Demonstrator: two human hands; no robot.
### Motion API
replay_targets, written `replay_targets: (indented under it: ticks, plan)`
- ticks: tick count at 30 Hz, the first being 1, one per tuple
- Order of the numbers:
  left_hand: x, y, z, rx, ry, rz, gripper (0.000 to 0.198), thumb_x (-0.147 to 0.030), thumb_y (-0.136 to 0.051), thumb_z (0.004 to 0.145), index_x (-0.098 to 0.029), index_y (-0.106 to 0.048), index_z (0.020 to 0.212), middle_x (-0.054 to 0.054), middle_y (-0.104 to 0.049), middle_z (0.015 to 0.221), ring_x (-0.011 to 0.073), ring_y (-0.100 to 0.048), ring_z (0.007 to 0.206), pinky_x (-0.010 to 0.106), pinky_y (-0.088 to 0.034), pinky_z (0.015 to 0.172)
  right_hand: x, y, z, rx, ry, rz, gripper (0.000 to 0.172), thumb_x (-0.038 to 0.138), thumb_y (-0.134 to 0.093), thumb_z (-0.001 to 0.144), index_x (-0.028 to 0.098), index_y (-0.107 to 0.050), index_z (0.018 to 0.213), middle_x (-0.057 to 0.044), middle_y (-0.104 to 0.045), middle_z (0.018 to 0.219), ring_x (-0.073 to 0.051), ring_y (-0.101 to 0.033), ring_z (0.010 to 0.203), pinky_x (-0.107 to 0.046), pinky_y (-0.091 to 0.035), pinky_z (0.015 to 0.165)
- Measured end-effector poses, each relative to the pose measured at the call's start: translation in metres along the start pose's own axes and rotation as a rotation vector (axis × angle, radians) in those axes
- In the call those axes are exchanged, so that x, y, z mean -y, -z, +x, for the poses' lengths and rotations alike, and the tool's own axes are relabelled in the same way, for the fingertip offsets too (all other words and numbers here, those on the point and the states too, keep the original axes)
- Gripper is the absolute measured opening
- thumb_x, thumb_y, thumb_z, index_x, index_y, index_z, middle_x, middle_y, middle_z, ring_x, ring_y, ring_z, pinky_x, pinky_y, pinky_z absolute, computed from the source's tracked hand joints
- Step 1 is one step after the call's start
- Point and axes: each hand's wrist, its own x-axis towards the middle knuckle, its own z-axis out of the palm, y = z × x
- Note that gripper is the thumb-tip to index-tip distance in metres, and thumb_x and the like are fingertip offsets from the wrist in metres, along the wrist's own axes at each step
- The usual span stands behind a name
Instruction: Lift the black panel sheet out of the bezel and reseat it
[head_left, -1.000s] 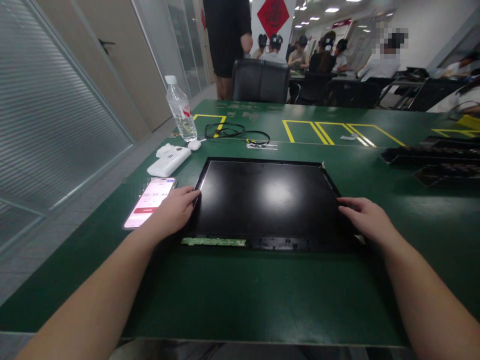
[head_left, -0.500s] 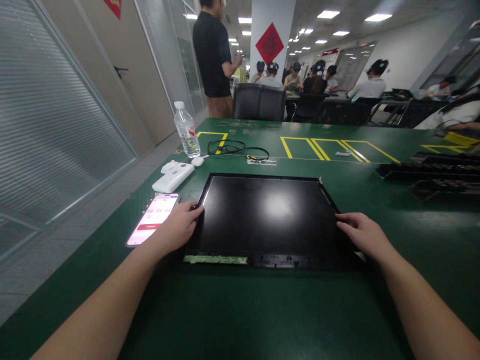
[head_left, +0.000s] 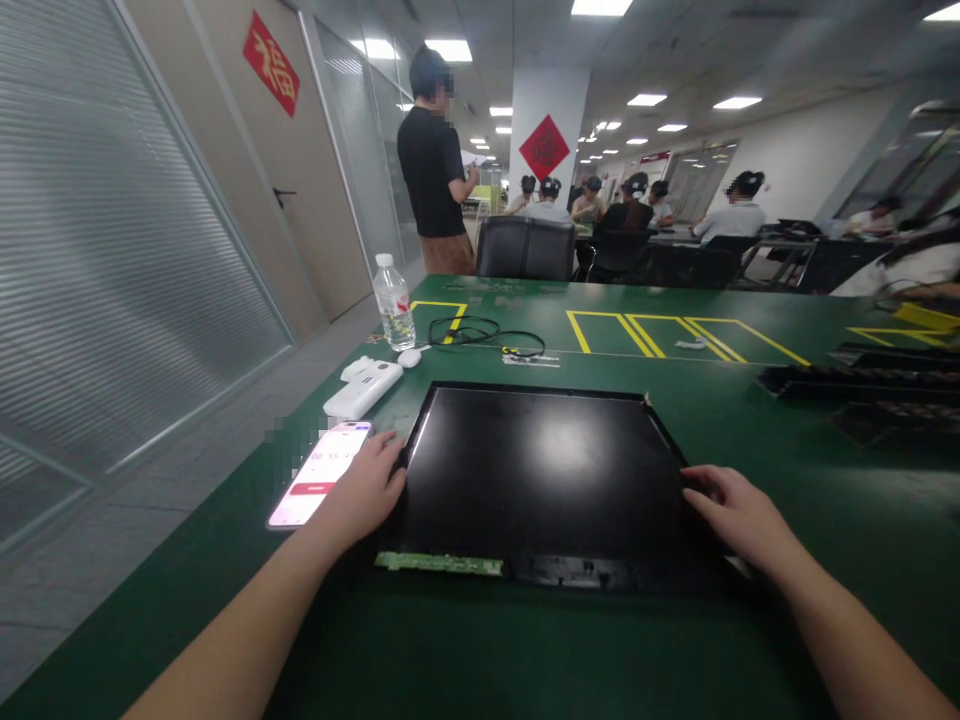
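A dark, glossy display panel (head_left: 540,470) in a thin black frame lies flat on the green table. Along its near edge run a green circuit board strip (head_left: 439,564) and a black strip (head_left: 574,572). My left hand (head_left: 375,487) grips the panel's left side, its thumb against the frame and its fingers partly hidden beyond the edge. On the opposite side, my right hand (head_left: 731,505) has thumb and fingers closed on the right edge. Beside my left wrist lies a lit phone (head_left: 319,475) showing a timer, partly covered by the hand.
White devices (head_left: 364,390), a water bottle (head_left: 394,305) and a coiled black cable (head_left: 480,335) are at the left back. Yellow tape (head_left: 637,335) marks the table (head_left: 570,650). Dark strips (head_left: 847,375) lie at the right. A person (head_left: 435,170) stands beyond; several others sit behind.
The camera view has tilted up, so everything sits lower in the picture. My left fingers have shifted slightly on the panel's edge. The panel stays flat on the table.
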Motion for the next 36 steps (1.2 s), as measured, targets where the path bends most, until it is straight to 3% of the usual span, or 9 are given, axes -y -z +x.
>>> replay_targets:
  ticks: [7, 13, 17, 20, 23, 26, 30, 36]
  plan:
    - [0.006, -0.001, 0.002, 0.024, -0.024, 0.026, 0.053, -0.024, -0.045, 0.099, -0.002, -0.074, 0.137, 0.031, -0.055, 0.161, 0.0416, -0.056, 0.148, 0.057, -0.041, 0.125, -0.001, -0.001, 0.0, 0.0, -0.006, 0.046, 0.045, 0.051, -0.056, 0.076, 0.023, -0.08, 0.102, -0.01, -0.072, 0.095, -0.026, -0.066, 0.077, -0.042, -0.055, 0.075]
    - [0.006, 0.007, 0.003, -0.015, -0.016, -0.173, 0.048, -0.025, -0.048, 0.094, -0.01, -0.083, 0.123, 0.024, -0.066, 0.153, 0.0388, -0.063, 0.142, 0.055, -0.045, 0.122, 0.001, -0.002, 0.0, -0.025, -0.029, 0.091, 0.042, 0.048, -0.056, 0.075, 0.023, -0.081, 0.098, -0.01, -0.075, 0.097, -0.026, -0.068, 0.076, -0.044, -0.058, 0.076]
    - [-0.001, 0.016, -0.001, -0.103, 0.124, -0.506, 0.043, -0.032, -0.058, 0.091, -0.019, -0.085, 0.121, 0.014, -0.077, 0.141, 0.0391, -0.067, 0.137, 0.056, -0.046, 0.122, -0.004, -0.006, 0.001, -0.05, -0.035, 0.115, 0.04, 0.049, -0.058, 0.076, 0.024, -0.081, 0.096, -0.011, -0.077, 0.099, -0.028, -0.07, 0.078, -0.045, -0.059, 0.075]
    - [-0.013, 0.023, -0.005, -0.148, 0.343, -0.828, 0.032, -0.034, -0.07, 0.088, -0.027, -0.088, 0.114, 0.007, -0.084, 0.128, 0.0376, -0.073, 0.129, 0.05, -0.052, 0.116, -0.008, -0.009, 0.002, -0.067, -0.035, 0.132, 0.037, 0.049, -0.059, 0.075, 0.024, -0.081, 0.094, -0.011, -0.078, 0.099, -0.029, -0.072, 0.08, -0.046, -0.059, 0.075]
    - [-0.026, 0.027, -0.007, -0.129, 0.615, -1.117, 0.037, -0.028, -0.078, 0.088, -0.023, -0.084, 0.125, 0.009, -0.087, 0.116, 0.0343, -0.082, 0.11, 0.045, -0.063, 0.1, -0.01, -0.011, 0.002, -0.073, -0.04, 0.152, 0.039, 0.05, -0.059, 0.074, 0.024, -0.081, 0.094, -0.011, -0.077, 0.097, -0.029, -0.071, 0.079, -0.047, -0.059, 0.074]
    - [-0.035, 0.026, -0.006, -0.122, 0.741, -1.337, 0.046, -0.018, -0.078, 0.09, -0.021, -0.078, 0.136, 0.008, -0.088, 0.105, 0.029, -0.085, 0.091, 0.038, -0.068, 0.084, -0.01, -0.012, 0.002, -0.089, -0.04, 0.171, 0.04, 0.052, -0.058, 0.074, 0.025, -0.081, 0.093, -0.011, -0.077, 0.098, -0.029, -0.071, 0.079, -0.047, -0.059, 0.074]
    - [-0.033, 0.016, -0.003, -0.073, 0.762, -1.494, 0.057, -0.014, -0.073, 0.094, -0.019, -0.068, 0.15, 0.01, -0.088, 0.097, 0.0276, -0.086, 0.083, 0.033, -0.068, 0.07, -0.009, -0.013, 0.002, -0.107, -0.049, 0.173, 0.038, 0.053, -0.059, 0.073, 0.027, -0.08, 0.09, -0.009, -0.075, 0.091, -0.028, -0.068, 0.075, -0.047, -0.059, 0.074]
    - [-0.02, 0.0, 0.003, 0.01, 0.686, -1.664, 0.074, -0.023, -0.08, 0.09, -0.02, -0.055, 0.16, 0.012, -0.087, 0.108, 0.0309, -0.086, 0.09, 0.037, -0.069, 0.073, -0.008, -0.013, -0.001, -0.113, -0.06, 0.196, 0.04, 0.053, -0.059, 0.073, 0.025, -0.081, 0.092, -0.011, -0.076, 0.1, -0.028, -0.068, 0.076, -0.048, -0.06, 0.074]
